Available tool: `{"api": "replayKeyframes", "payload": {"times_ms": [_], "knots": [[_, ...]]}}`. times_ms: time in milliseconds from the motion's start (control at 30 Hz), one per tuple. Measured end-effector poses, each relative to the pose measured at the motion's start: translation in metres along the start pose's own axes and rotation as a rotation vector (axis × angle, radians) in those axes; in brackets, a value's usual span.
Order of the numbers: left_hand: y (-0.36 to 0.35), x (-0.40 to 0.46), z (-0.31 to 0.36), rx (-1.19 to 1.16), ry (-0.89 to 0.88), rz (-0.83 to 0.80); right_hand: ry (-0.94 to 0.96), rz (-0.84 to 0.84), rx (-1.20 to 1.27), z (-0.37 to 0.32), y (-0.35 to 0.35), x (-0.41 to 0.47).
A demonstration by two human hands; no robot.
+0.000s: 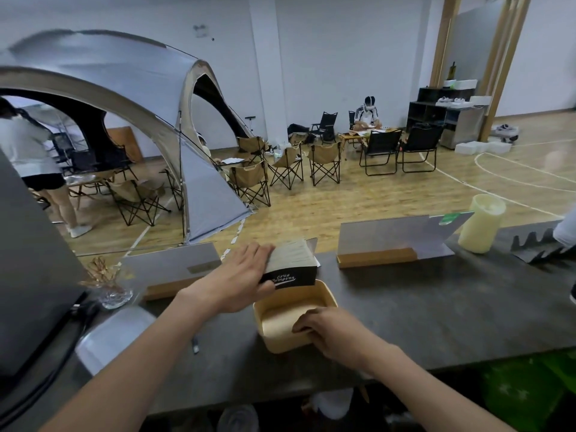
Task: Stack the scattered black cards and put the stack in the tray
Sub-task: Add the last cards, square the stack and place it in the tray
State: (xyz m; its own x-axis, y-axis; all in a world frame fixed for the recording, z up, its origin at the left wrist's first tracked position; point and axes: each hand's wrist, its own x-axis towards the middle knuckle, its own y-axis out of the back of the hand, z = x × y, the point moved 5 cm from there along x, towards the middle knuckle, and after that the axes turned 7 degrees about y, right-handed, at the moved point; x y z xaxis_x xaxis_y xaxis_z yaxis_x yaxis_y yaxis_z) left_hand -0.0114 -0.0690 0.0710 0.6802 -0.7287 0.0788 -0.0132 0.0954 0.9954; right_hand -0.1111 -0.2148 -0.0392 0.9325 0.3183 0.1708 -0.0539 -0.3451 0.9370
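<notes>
My left hand grips a thick stack of black cards with white lettering on the front face, thumb under its near edge and fingers over its left side. The stack hangs tilted just above the far rim of a tan rectangular tray on the dark counter. Inside, the tray shows only its bare floor. My right hand holds the tray's near right corner, fingers curled over the rim.
Two acrylic sign holders on wooden bases stand behind the tray. A cream cylinder sits at the right, a glass vase and a dark monitor at the left. A white lid lies near left.
</notes>
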Motion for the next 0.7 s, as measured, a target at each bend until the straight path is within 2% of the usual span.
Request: {"api": "replayKeyframes", "payload": {"times_ms": [100,133,233,267,300,400,467,700], "knots": [[-0.002,0.001,0.002,-0.011,-0.009,0.006,0.016,0.001,-0.013,-0.009,0.012,-0.004],[-0.002,0.002,0.002,-0.013,-0.012,0.009,0.023,0.092,0.001,-0.013,0.027,-0.006],[-0.002,0.006,0.002,-0.005,-0.013,0.001,0.084,0.551,0.062,-0.018,0.099,-0.012],[-0.002,0.008,0.003,0.005,-0.013,-0.012,0.082,0.584,0.051,-0.014,0.120,-0.007],[-0.003,0.010,0.005,0.013,-0.020,-0.022,0.053,0.516,0.022,-0.011,0.136,0.004],[-0.004,0.015,0.013,0.001,-0.047,-0.041,-0.104,0.046,-0.013,0.005,0.151,0.042],[-0.007,0.016,0.018,-0.018,-0.048,-0.054,-0.159,-0.136,0.065,0.013,0.146,0.055],[-0.047,0.005,0.019,-0.094,0.029,-0.149,-0.150,-0.179,0.149,0.020,0.103,0.056]]}}
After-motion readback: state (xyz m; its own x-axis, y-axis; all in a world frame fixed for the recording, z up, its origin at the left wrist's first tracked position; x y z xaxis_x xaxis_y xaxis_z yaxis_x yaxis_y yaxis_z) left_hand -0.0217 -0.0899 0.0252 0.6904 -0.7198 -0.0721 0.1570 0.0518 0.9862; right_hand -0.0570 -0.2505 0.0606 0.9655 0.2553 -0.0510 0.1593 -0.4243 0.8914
